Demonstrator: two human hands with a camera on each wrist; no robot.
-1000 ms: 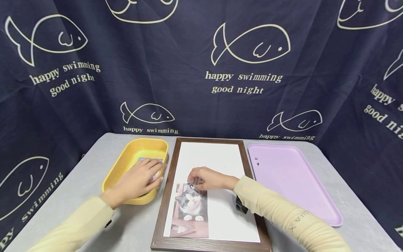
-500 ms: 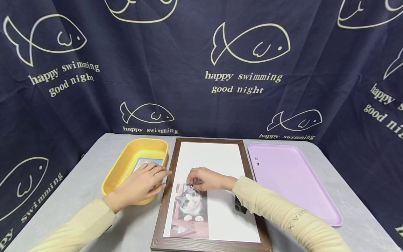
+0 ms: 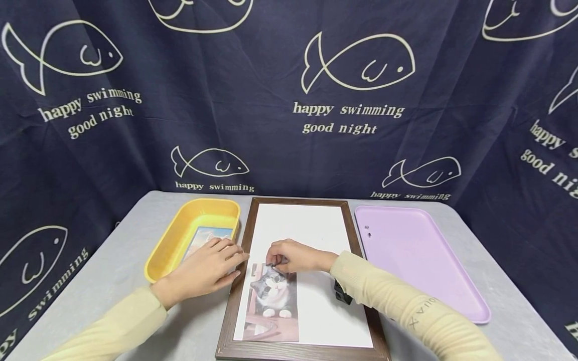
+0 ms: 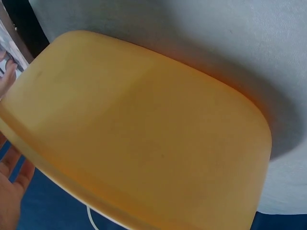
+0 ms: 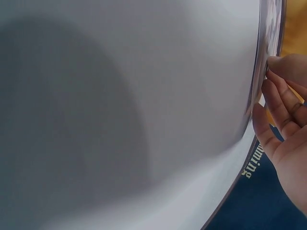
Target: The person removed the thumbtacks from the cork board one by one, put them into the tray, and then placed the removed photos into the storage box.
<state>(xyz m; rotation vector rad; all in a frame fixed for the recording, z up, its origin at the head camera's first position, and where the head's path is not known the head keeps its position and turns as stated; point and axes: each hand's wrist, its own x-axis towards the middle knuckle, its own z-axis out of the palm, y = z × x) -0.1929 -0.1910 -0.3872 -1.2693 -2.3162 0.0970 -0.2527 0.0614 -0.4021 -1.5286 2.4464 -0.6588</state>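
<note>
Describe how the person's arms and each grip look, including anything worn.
The left sleeve and right sleeve are long and cream-coloured. The right one carries dark lettering, not fully legible. A small black device shows beneath the right cuff. The left grip and right grip wear no gloves.

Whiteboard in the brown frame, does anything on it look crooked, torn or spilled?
Nothing stands out. The cat picture lies at the lower left of the whiteboard, roughly in line with the brown frame, with no tear or spill visible. The right grip hides part of its top edge, so I can't check there.
</note>
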